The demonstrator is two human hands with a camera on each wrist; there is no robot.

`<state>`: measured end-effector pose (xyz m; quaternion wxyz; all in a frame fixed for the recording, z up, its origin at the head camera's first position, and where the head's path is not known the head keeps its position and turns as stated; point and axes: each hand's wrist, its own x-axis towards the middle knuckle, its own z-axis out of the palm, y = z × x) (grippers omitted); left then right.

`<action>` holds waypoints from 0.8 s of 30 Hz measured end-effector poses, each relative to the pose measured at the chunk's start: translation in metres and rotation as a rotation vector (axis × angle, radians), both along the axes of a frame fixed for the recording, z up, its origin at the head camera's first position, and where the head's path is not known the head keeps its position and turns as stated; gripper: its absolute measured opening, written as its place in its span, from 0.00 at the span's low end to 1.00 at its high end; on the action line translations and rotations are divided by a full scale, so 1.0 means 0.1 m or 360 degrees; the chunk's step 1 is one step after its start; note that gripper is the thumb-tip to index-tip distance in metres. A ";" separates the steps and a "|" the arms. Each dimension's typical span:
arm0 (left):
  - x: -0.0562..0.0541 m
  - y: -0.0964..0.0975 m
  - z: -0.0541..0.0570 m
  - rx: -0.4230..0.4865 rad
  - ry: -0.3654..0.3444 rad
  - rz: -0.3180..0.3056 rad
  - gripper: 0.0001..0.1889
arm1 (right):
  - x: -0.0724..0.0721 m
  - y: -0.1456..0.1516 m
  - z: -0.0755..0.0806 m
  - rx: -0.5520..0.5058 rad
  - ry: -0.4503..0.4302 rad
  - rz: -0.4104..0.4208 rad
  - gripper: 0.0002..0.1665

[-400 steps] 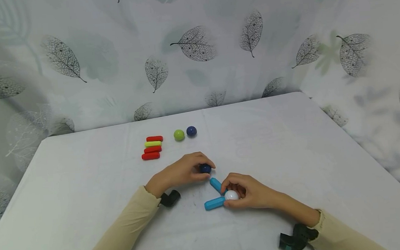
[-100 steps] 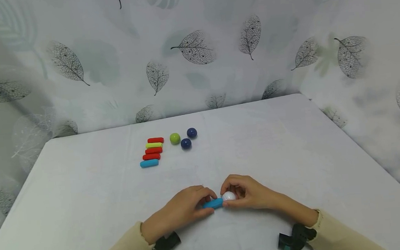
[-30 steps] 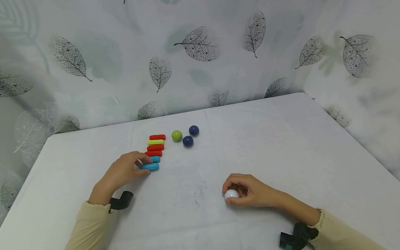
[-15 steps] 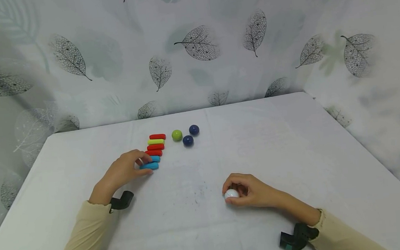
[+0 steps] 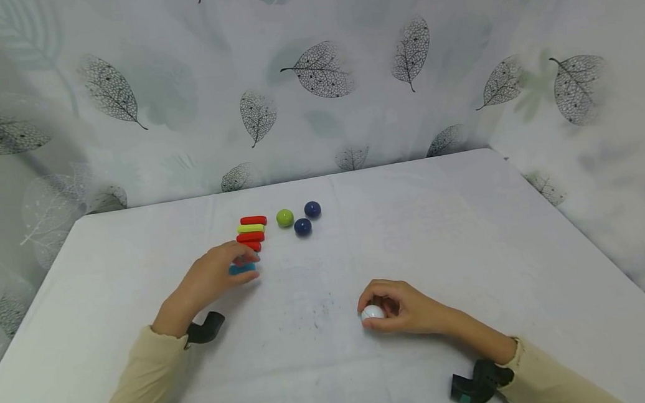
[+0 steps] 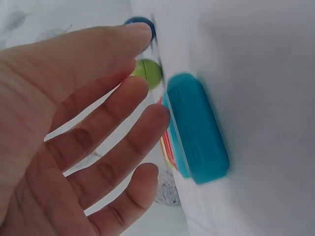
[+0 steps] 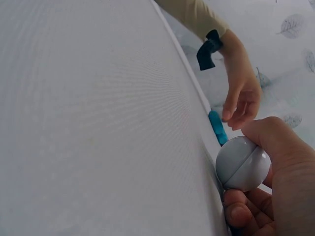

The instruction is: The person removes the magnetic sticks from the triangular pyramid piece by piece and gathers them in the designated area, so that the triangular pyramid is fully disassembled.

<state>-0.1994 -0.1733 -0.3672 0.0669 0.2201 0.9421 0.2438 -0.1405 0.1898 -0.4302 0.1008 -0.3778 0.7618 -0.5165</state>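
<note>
In the head view my left hand point(image 5: 210, 275) hovers over the near end of a row of short rods, its fingers relaxed and apart. Just beyond its thumb and fingertips lies a blue rod point(image 6: 199, 132), and the left wrist view shows a gap between the hand and that rod. A second blue rod point(image 6: 181, 160) lies right behind it, mostly hidden by fingers in the head view. My right hand point(image 5: 403, 308) pinches a glossy white ball point(image 7: 242, 163) with a seam round it, between thumb and curled fingers, low at the table's middle right.
Beyond the blue rods the row continues with red rods point(image 5: 251, 237) and a yellow-green rod point(image 5: 251, 229). To its right sit a green ball point(image 5: 285, 218) and two dark blue balls point(image 5: 303, 227). Leaf-patterned cloth point(image 5: 181, 111) hangs behind the white table point(image 5: 441, 218).
My left hand has brought a second blue rod to the row's near end, let go and shifted slightly right. Earlier it set a dark blue ball by the others. The right hand keeps the white ball.
</note>
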 end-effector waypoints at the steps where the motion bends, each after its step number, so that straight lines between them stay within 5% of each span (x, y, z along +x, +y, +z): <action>1: 0.01 0.03 0.01 -0.0010 0.0006 -0.0021 0.12 | 0.00 0.00 0.00 0.0003 -0.0001 -0.0002 0.11; 8: 0.15 0.31 0.02 -0.0031 0.0094 -0.0170 0.13 | 0.02 0.00 0.01 -0.0019 -0.0006 -0.0002 0.11; 15: 0.24 0.56 -0.03 0.0074 0.0238 -0.0466 0.13 | 0.00 0.01 0.00 0.0008 0.0033 -0.0014 0.11; 24: 0.36 0.87 -0.03 0.0107 0.0240 -0.0809 0.13 | -0.02 0.00 -0.01 0.0053 0.0056 -0.0024 0.11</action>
